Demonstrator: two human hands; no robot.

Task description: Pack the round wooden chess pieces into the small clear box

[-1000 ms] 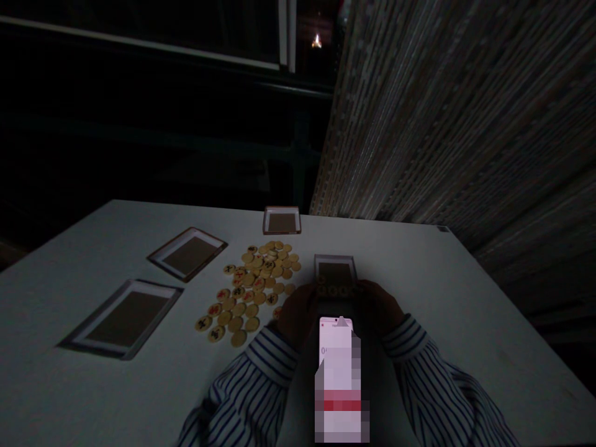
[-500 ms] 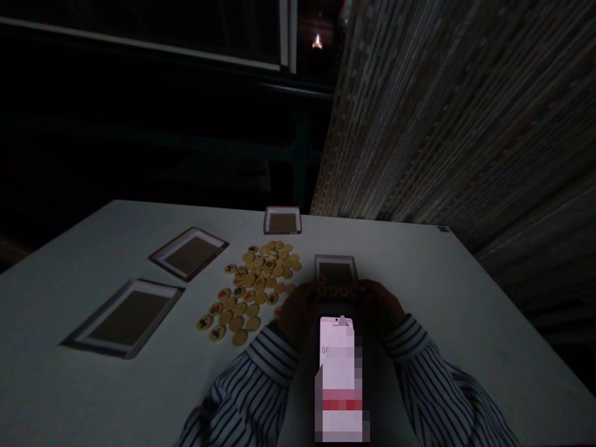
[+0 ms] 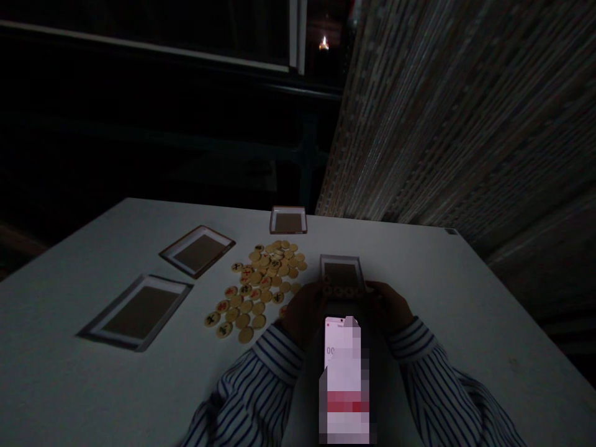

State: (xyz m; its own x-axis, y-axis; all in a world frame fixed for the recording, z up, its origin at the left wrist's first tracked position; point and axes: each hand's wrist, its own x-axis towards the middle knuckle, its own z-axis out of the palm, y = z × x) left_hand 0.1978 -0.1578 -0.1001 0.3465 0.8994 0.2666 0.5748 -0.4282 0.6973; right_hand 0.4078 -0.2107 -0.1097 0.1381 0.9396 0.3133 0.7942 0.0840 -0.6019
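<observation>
My left hand (image 3: 301,312) and my right hand (image 3: 390,307) are at the near corners of a small shallow tray (image 3: 340,257), one on each side. Their fingers look closed on its edges, though the dark hides the fingertips. Several round pieces (image 3: 338,290) lie in a row along the tray's near side, with one more behind the row at the left. A lit phone (image 3: 342,372), partly pixelated, is between my forearms. Beside my left hand spreads a loose pile of round wooden Chinese chess pieces (image 3: 265,279), some marked in red or black and others plain.
Three more shallow trays rest on the white table (image 3: 447,298): one at the left (image 3: 139,313), one behind it (image 3: 198,250), one at the far edge (image 3: 288,220). A string curtain (image 3: 410,112) hangs beyond the table at the right. The room is dim.
The whole view has shifted slightly, so the table and everything on it appear a little further right. My hands stay at the same tray.
</observation>
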